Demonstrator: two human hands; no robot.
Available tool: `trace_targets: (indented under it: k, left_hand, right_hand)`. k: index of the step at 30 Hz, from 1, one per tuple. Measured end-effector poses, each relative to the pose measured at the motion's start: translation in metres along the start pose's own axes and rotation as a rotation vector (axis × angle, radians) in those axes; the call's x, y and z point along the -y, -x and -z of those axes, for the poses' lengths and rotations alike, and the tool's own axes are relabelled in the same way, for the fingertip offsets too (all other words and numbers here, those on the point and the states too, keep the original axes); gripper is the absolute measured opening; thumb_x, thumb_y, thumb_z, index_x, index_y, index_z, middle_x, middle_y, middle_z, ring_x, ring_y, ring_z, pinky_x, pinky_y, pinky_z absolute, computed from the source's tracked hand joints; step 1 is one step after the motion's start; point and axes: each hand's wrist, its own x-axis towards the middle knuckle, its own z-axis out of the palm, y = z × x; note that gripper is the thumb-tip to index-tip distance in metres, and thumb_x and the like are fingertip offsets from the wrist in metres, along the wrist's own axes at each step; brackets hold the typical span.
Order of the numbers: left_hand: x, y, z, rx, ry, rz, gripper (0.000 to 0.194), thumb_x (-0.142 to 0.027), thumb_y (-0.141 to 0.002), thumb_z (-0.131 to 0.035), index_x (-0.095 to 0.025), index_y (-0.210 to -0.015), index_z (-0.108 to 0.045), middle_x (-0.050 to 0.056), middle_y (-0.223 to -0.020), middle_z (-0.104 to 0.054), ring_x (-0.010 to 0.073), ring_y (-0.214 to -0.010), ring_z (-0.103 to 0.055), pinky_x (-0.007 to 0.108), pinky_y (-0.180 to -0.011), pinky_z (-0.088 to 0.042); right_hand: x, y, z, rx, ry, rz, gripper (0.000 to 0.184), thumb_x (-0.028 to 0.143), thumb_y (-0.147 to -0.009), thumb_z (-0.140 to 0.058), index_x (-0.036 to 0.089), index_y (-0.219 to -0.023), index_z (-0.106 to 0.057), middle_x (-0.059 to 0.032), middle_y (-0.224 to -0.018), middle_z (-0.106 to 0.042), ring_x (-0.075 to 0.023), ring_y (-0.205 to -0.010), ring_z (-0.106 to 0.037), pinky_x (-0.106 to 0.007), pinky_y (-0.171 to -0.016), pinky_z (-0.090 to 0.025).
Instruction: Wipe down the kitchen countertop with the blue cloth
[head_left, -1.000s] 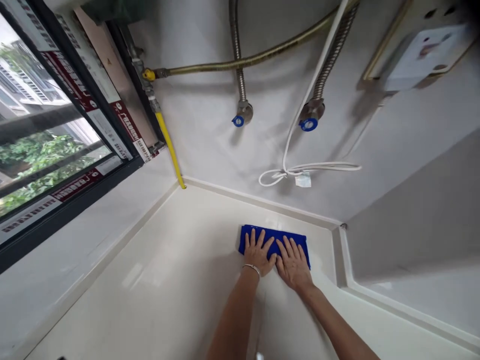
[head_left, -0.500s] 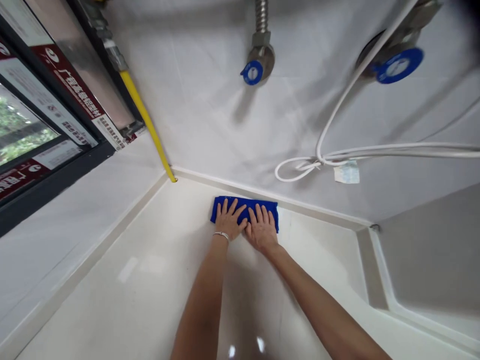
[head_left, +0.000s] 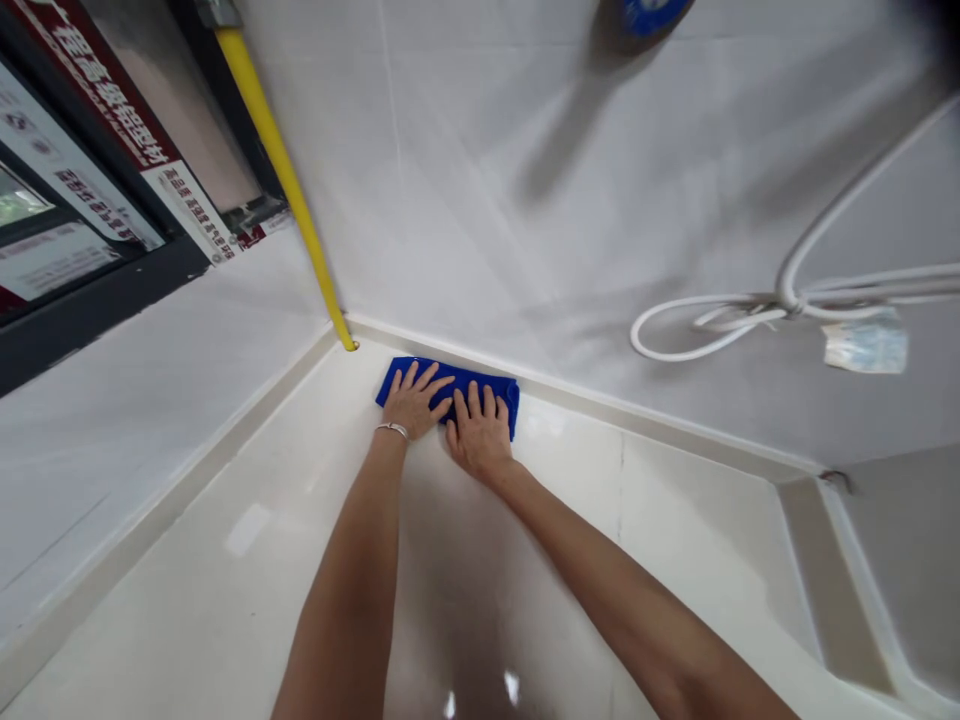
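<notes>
A folded blue cloth (head_left: pixel 504 390) lies flat on the cream countertop (head_left: pixel 225 560), close against the raised back edge by the wall. My left hand (head_left: pixel 415 402) rests on its left half, palm down, fingers spread; a thin bracelet circles that wrist. My right hand (head_left: pixel 478 435) presses on the cloth's right half beside it, fingers stretched out flat. The two hands touch side by side. Most of the cloth is hidden under them.
A yellow pipe (head_left: pixel 285 170) runs down the wall into the corner just left of the cloth. A dark window frame (head_left: pixel 97 290) with labels is at the left. A coiled white cable (head_left: pixel 720 320) with a tag hangs on the wall at right. A recessed step (head_left: pixel 825 570) lies at right.
Both hands have slid the blue cloth leftward along the back edge, toward the corner with the yellow pipe. The view has moved closer and lower.
</notes>
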Motion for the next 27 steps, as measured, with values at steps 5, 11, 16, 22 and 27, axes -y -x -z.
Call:
trace_targets:
  k: [5, 11, 16, 22, 27]
  left_hand:
    - [0.042, 0.008, 0.013, -0.003, 0.004, 0.106, 0.052, -0.055, -0.094, -0.036, -0.042, -0.145, -0.041, -0.008, -0.163, -0.028, 0.0301, -0.153, -0.014, 0.058, -0.123, -0.01]
    - [0.082, 0.042, 0.025, -0.01, -0.02, 0.22, 0.057, -0.061, -0.093, -0.03, -0.041, -0.146, -0.039, -0.006, -0.164, -0.026, 0.0307, -0.153, -0.012, 0.058, -0.124, -0.01]
    - [0.103, 0.09, 0.034, -0.046, -0.08, 0.28, 0.055, -0.055, -0.094, -0.035, -0.039, -0.146, -0.041, -0.004, -0.163, -0.029, 0.0316, -0.152, -0.015, 0.059, -0.124, -0.013]
    - [0.101, 0.165, 0.036, -0.096, -0.133, 0.334, 0.054, -0.053, -0.095, -0.035, -0.037, -0.146, -0.041, -0.002, -0.162, -0.031, 0.0337, -0.152, -0.018, 0.061, -0.122, -0.017]
    - [0.088, 0.254, 0.035, -0.117, -0.163, 0.382, 0.052, -0.051, -0.095, -0.036, -0.039, -0.146, -0.041, -0.004, -0.161, -0.032, 0.033, -0.151, -0.019, 0.061, -0.121, -0.022]
  right_hand:
    - [0.019, -0.016, -0.003, 0.117, -0.041, 0.197, 0.068, 0.05, -0.099, -0.037, 0.009, -0.153, -0.031, -0.0194, -0.161, -0.022, -0.0404, -0.148, -0.012, -0.055, -0.118, -0.012]
    - [0.056, -0.027, -0.004, 0.247, -0.088, 0.333, 0.08, 0.062, -0.097, -0.038, 0.011, -0.156, -0.024, -0.0181, -0.163, -0.015, -0.0398, -0.149, -0.005, -0.055, -0.121, -0.008]
    - [0.096, -0.01, 0.0, 0.307, -0.141, 0.391, 0.083, 0.061, -0.094, -0.047, 0.012, -0.157, -0.024, -0.0178, -0.163, -0.012, -0.0411, -0.149, -0.003, -0.056, -0.122, -0.007]
    - [0.124, 0.036, 0.015, 0.339, -0.245, 0.477, 0.078, 0.058, -0.095, -0.05, 0.014, -0.156, -0.027, -0.0165, -0.163, -0.011, -0.0379, -0.15, -0.003, -0.053, -0.123, -0.007]
    - [0.148, 0.096, 0.029, 0.358, -0.325, 0.582, 0.076, 0.056, -0.095, -0.051, 0.013, -0.155, -0.03, -0.0157, -0.162, -0.011, -0.0359, -0.15, -0.002, -0.052, -0.124, -0.007]
